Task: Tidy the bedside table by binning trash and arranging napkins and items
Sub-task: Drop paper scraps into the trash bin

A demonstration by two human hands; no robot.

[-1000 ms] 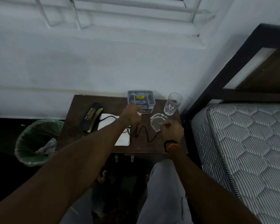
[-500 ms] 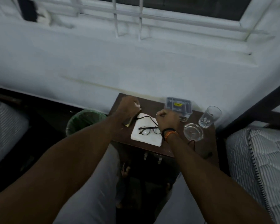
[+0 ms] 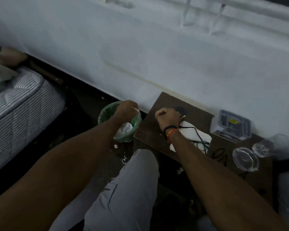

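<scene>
Left hand (image 3: 126, 109) grip pinches white scrap (image 3: 137, 110) over bin (image 3: 105, 114); right hand (image 3: 168, 118) fisted, contents unclear.

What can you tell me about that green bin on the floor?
The bin is a small round one lined with a thin green plastic bag, and it stands upright on the dark floor just left of the bedside table, near the wall. Crumpled white rubbish lies inside. The left hand hovers over its mouth, pinching a small pale scrap. A few white scraps lie on the floor beside it.
</scene>
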